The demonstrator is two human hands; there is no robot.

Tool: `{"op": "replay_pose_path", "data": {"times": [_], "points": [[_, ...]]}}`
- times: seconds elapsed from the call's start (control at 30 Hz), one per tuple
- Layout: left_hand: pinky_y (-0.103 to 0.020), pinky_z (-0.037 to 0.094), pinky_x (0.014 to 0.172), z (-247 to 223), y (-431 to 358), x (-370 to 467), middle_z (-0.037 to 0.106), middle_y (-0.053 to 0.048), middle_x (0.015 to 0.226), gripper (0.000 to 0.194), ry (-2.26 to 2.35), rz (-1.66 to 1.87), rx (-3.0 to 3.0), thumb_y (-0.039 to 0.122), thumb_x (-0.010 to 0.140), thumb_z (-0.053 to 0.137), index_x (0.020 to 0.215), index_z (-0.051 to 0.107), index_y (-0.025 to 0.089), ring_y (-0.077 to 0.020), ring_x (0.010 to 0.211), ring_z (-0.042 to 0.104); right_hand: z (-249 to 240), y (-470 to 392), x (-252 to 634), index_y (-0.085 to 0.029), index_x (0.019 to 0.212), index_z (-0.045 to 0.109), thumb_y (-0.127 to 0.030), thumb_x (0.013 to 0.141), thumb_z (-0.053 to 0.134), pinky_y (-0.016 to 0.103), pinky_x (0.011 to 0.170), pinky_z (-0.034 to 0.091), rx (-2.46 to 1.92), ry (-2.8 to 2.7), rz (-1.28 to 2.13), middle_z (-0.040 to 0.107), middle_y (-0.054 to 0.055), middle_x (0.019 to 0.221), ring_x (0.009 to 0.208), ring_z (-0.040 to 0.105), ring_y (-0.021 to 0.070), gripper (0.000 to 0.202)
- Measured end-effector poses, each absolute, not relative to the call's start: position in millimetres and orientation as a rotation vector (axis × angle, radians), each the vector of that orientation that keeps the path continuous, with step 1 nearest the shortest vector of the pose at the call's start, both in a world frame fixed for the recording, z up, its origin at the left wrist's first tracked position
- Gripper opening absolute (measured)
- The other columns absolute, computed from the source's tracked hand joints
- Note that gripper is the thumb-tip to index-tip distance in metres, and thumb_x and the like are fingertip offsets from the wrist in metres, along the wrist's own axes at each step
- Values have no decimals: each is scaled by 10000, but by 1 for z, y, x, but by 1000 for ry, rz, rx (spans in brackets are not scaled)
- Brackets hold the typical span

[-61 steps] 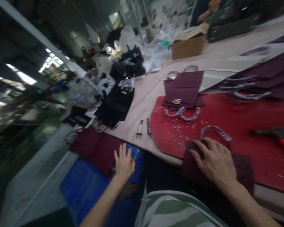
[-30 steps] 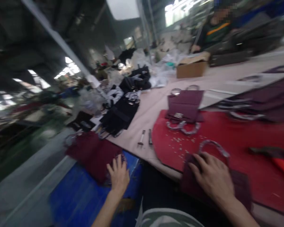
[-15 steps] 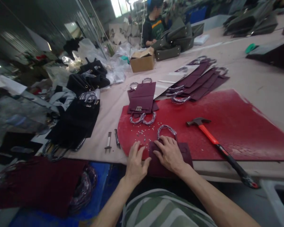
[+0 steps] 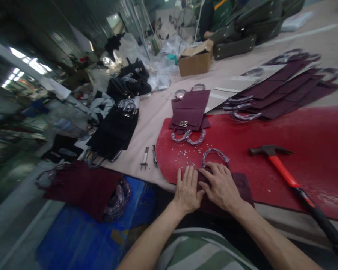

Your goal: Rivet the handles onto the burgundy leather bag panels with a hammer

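Observation:
A maroon bag panel [image 4: 243, 183] lies at the front edge of the red mat, and its handle [image 4: 216, 150], wrapped in clear plastic, loops up beyond my fingers. My right hand [image 4: 221, 185] rests on top of the panel by the handle's base, fingers slightly bent and thumb apart. Beside it my left hand [image 4: 187, 189] lies flat with fingers stretched out, over the panel's left edge. Both hands are open. They cover much of the panel, so anything beneath the fingertips is hidden. Small metal bits [image 4: 184, 153] are scattered on the mat just past my left fingertips.
A claw hammer [image 4: 283, 170] lies right on the red mat [image 4: 231, 137]. Maroon bag pieces [image 4: 191, 108] sit beyond, more [image 4: 284, 88] back right. Left are a metal tool [image 4: 144, 158], black bags [image 4: 114, 129] and maroon pieces [image 4: 84, 183]. A cardboard box [image 4: 195, 62] stands behind, near a person.
My left hand has moved in from the panel's left side and now lies on its edge, close to my right hand. The camera view has turned left, shifting everything rightward.

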State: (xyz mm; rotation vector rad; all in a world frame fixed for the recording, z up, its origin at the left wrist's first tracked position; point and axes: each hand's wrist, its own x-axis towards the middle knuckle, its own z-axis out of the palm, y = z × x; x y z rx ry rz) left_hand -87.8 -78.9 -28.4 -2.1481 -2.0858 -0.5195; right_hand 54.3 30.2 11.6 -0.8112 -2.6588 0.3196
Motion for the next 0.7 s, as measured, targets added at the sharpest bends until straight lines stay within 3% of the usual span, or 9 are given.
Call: {"op": "replay_pose_path", "data": {"times": [0.1,0.23,0.4,0.53,0.63,0.7], "points": [[-596,292,1193,-17,-86,-98,429,-223,1524,569,-2055,-597,-2223,402,969,459,1413,459,46,-343,1477,315,8,33,52,-176,1223,651,-396,873,654,506,1009,367,-775,-2656,253,532,168,1281,1154,470,347,413],[-448,427,1121,3,-98,-146,628,-146,1294,301,-2237,-863,-1862,277,982,434,1135,665,160,-252,1272,552,8,33,51,-180,1198,652,-477,852,673,494,952,403,-763,-2646,188,543,160,1264,1121,487,355,456],[-365,480,992,33,-97,-252,695,-163,1146,307,-2983,-506,-999,318,966,454,1087,681,150,-253,1127,642,6,33,50,-195,1184,654,-476,858,666,483,923,418,-786,-2648,158,540,148,1270,1085,498,344,431],[-340,516,836,39,-80,-311,750,-155,876,257,-3231,-353,-919,410,782,714,794,714,153,-296,960,708,3,33,49,-199,1197,654,-472,849,682,489,940,410,-802,-2649,187,532,148,1276,1098,492,341,443],[-317,517,700,32,-65,-324,696,-110,618,236,-3387,-319,-903,329,639,820,636,669,149,-282,754,715,7,31,50,-199,1218,652,-476,841,699,492,980,387,-819,-2664,239,525,150,1290,1136,480,338,470],[-304,493,589,26,-59,-325,597,-62,453,207,-3475,-345,-882,247,622,811,585,638,141,-254,583,669,11,28,50,-194,1239,648,-492,817,729,491,1013,364,-831,-2680,286,521,150,1299,1166,466,337,522]]}}
